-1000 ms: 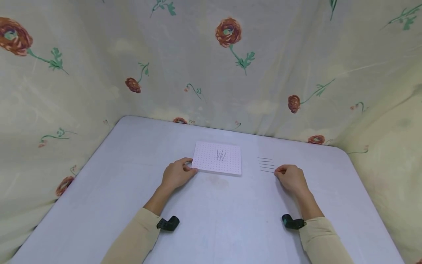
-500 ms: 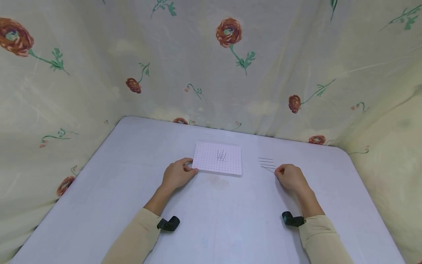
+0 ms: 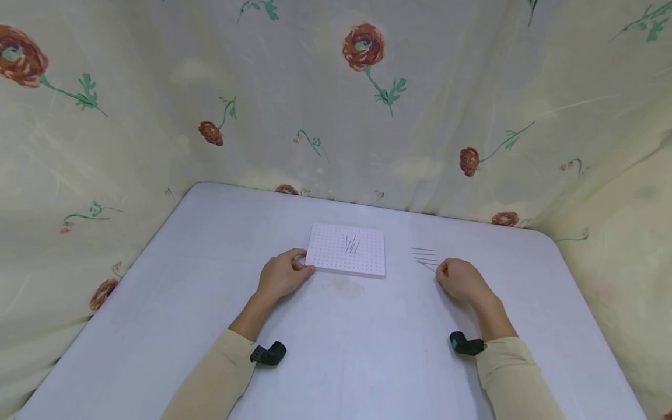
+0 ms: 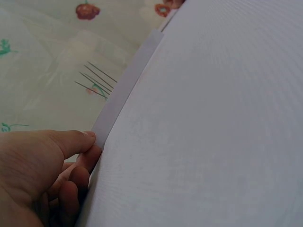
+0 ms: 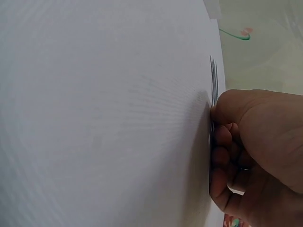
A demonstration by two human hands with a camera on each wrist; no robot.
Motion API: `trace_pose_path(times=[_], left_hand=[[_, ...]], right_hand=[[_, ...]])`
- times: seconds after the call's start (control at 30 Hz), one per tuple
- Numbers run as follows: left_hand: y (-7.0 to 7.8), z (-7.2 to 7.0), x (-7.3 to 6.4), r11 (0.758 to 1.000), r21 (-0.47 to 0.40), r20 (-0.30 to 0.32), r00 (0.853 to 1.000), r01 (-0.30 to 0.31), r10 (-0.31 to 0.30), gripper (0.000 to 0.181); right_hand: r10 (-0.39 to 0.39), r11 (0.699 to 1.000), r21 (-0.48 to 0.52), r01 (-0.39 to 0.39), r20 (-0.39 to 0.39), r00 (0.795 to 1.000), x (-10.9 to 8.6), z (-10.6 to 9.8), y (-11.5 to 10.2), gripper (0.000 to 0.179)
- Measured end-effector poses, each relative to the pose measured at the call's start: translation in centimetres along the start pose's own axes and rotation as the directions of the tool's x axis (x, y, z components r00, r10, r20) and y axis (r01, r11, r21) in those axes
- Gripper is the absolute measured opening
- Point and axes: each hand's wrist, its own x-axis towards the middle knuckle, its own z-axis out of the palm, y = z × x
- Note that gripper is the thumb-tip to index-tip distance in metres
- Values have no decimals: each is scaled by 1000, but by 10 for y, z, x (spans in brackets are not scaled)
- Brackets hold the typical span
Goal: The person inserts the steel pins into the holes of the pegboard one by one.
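Observation:
A white perforated board [image 3: 325, 248] lies near the table's middle, with several thin dark rods [image 3: 352, 245] standing in its holes, some leaning. My left hand [image 3: 282, 275] grips the board's near left corner between thumb and fingers; the left wrist view shows the thumb [image 4: 80, 141] at the board's side edge [image 4: 128, 82]. On the right, my right hand [image 3: 463, 281] pinches the end of one thin dark rod [image 3: 427, 266], which slants toward the other loose rods [image 3: 423, 249]. Those lie roughly parallel just beyond the fingertips. In the right wrist view the remaining fingers are curled close over the table.
The white-covered table [image 3: 346, 350] spreads out in front of both arms. A flower-patterned curtain [image 3: 336, 105] closes off the back and both sides. Each wrist bears a black camera, the left one [image 3: 270, 353] and the right one [image 3: 466, 343].
The nearest rod has swung from parallel with the others to a slant, its far end now by the neighbouring rod. The right fingers have curled in further. Left hand and board stay put.

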Motion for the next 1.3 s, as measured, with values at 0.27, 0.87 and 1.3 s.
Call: trace_pose_path(times=[0.27,0.87,1.3], left_hand=[[2,-3,-1,1000,5,9,1000,8,-8,54],[2,-3,-1,1000,-3,14,1000,16,-16,55],[4,-3,-4,1000,-2,-1,1000,-7,7,54]], right_hand=[[-91,987,-136,91,1,996,0,2,-1,25],[-116,979,-174,110,-26,993,2,4,-2,23],[-76,997,-6,75,-55,996,-10,1,6,15]])
